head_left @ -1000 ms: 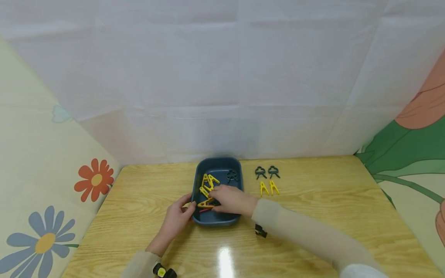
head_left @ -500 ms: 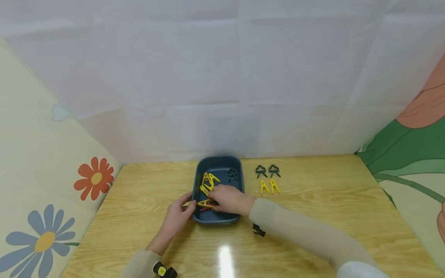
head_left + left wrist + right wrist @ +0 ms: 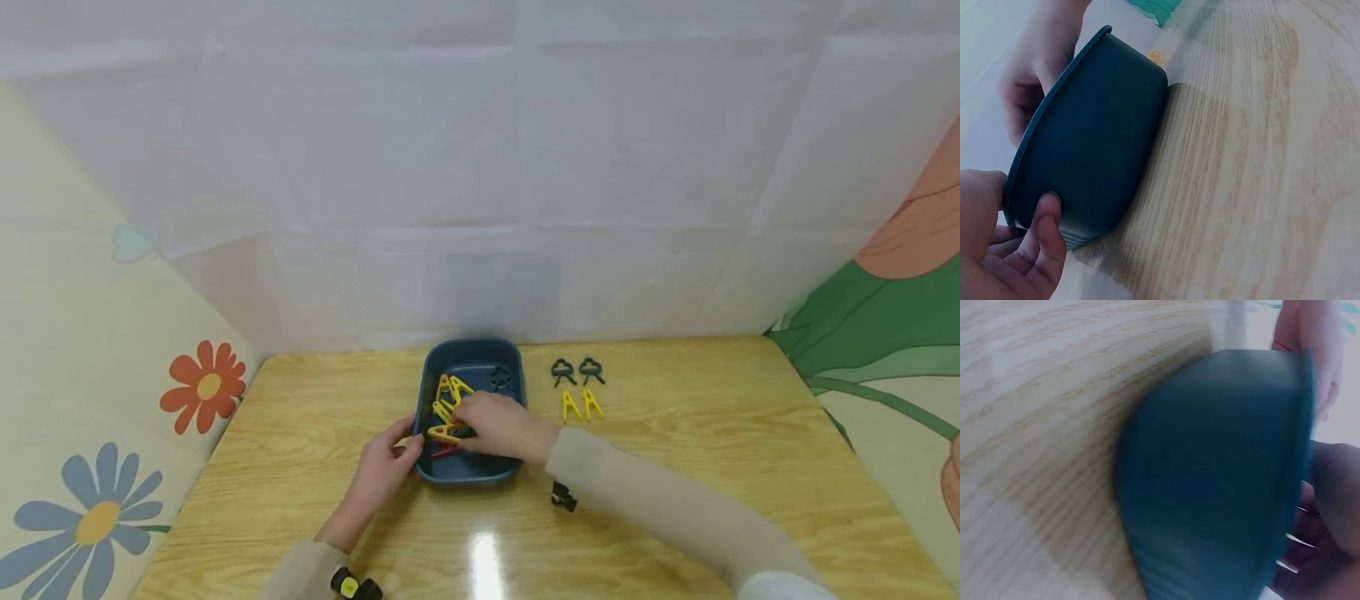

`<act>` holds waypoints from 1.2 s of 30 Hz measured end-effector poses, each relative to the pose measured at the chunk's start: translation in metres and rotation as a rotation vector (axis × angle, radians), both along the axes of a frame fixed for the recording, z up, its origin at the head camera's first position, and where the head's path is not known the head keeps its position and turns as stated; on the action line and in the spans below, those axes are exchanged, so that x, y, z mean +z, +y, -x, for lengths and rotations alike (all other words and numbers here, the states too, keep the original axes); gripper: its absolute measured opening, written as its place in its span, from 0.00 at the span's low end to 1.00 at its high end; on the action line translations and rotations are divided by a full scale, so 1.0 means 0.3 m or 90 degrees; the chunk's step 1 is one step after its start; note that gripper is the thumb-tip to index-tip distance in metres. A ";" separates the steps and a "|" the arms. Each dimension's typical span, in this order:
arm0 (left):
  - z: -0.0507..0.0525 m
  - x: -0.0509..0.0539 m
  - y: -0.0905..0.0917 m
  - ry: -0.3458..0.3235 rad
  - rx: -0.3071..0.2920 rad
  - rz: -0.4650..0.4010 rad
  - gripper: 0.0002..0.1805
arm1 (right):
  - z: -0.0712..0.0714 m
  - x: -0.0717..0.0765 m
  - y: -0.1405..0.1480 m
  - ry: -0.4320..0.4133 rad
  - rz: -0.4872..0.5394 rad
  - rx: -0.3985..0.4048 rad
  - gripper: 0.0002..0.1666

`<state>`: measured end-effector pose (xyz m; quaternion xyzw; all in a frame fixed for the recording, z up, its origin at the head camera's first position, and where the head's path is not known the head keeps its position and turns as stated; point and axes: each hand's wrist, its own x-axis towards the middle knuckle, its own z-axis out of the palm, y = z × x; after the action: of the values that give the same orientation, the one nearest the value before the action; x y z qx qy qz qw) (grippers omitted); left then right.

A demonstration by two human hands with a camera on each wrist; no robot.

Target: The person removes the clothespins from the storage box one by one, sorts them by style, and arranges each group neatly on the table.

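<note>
A dark blue plastic bin stands on the table, holding several yellow clips, a red piece and a dark round-headed clip. My left hand holds the bin's left side, thumb at the rim; in the left wrist view its fingers press the outer wall. Reaching over the right rim, my right hand has its fingers down among the clips, beside a yellow clip with open arms. Whether it pinches one is hidden; the right wrist view mostly shows the bin's outer wall.
Right of the bin, two dark clips lie in a row above two yellow clips on the wooden table. A white sheet hangs behind the table's back edge. Flower-patterned panels flank it.
My right hand has shifted slightly up within the bin. More of the red piece shows below it, and the nearby yellow clip has turned a little. The left hand stays put.
</note>
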<state>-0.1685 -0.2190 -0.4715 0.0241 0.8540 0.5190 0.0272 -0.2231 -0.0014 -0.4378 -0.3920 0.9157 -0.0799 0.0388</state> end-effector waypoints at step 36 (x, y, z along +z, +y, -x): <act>0.003 -0.002 0.008 0.005 0.008 0.019 0.23 | -0.127 0.016 0.453 0.003 0.205 -0.199 0.18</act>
<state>-0.1694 -0.2167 -0.4722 0.0201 0.8620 0.5061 0.0207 -0.1850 0.1346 -0.4331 -0.2466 0.9407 -0.2295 -0.0394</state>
